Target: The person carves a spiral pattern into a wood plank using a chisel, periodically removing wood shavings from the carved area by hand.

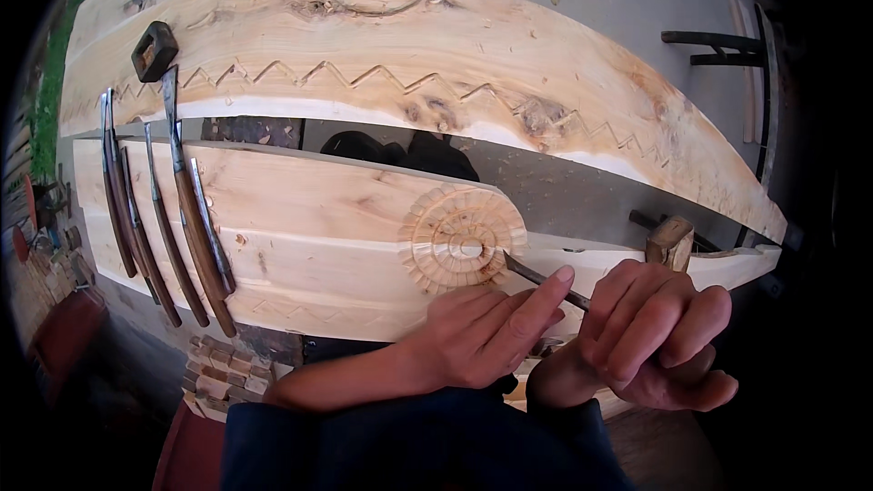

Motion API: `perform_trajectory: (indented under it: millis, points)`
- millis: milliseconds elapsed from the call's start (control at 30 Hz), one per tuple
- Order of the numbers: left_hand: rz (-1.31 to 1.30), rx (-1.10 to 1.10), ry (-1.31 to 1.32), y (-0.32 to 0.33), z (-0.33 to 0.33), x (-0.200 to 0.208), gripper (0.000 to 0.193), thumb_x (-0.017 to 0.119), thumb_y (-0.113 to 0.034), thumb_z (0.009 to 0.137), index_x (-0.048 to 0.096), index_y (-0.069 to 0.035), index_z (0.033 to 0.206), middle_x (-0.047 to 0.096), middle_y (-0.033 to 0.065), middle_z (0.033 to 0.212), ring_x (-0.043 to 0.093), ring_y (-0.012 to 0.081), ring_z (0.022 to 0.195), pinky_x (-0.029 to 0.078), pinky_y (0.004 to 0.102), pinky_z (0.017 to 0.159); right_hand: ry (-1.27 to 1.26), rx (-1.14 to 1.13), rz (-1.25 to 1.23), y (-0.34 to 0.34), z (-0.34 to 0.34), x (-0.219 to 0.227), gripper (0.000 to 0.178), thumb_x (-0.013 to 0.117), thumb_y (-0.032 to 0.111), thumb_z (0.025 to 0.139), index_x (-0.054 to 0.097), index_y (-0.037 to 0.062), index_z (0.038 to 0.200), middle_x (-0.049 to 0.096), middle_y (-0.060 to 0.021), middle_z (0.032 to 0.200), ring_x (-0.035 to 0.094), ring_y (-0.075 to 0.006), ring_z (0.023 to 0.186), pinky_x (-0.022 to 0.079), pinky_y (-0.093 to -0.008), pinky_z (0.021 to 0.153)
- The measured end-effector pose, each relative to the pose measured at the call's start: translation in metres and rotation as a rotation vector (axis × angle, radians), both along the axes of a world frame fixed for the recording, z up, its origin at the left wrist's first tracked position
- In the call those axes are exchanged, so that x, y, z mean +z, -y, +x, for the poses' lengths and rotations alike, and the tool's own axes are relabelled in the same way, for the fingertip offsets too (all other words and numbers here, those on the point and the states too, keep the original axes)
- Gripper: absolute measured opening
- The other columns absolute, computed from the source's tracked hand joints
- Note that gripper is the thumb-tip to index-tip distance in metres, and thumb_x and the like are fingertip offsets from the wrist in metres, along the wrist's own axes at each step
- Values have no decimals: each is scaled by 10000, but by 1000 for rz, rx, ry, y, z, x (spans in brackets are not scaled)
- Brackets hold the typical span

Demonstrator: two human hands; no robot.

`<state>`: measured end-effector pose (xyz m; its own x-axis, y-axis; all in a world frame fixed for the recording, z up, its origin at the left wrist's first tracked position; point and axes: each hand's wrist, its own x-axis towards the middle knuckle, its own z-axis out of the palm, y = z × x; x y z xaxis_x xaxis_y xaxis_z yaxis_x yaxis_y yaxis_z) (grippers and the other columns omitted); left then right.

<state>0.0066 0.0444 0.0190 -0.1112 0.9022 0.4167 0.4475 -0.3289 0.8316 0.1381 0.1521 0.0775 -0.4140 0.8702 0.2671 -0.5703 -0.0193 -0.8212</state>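
Note:
A carving chisel (546,282) with a slim dark blade slants down and right from the round carved rosette (462,241) on the nearer board. The tip rests at the rosette's right side. My right hand (653,336) is closed on the tool's rear part, and the handle is hidden inside the fingers. Lower on the blade, my left hand (491,332) grips with its fingers bent and the index finger laid along the steel. The left wrist lies at the front edge of the nearer pale wooden board (318,250).
Several chisels (164,227) lie across the nearer board's left end. Behind is a farther board (364,45) with a zigzag groove and spiral, bearing a dark block (155,52). A wooden mallet head (670,243) sits right of the rosette. Small wood blocks (223,375) are stacked front left.

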Motion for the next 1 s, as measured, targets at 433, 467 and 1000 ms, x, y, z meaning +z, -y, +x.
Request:
perform_trajectory:
  millis: [433,467,1000]
  points:
    - [-33,139,10,-10,14,-24,484,776,-28,949,618,215,1336,781,293,1279,766,155,673,564,284,533,98,449,93,-50,-27,-2,890,406,805,1088,549,51,639,737,-228,743,564,-209,384,513,-346,406]
    - [-26,153,8,-9,14,-25,464,769,-49,967,623,213,1322,777,297,1286,765,155,672,563,285,533,51,498,95,-52,-29,-6,929,389,796,1098,552,26,604,714,-237,723,562,-222,384,530,-358,415]
    - [-69,184,20,-6,14,-26,391,725,-83,1011,642,194,1275,771,295,1300,795,187,717,585,308,557,4,640,74,-62,-40,-14,937,364,756,1130,525,20,573,657,-233,656,560,-236,390,507,-365,408]
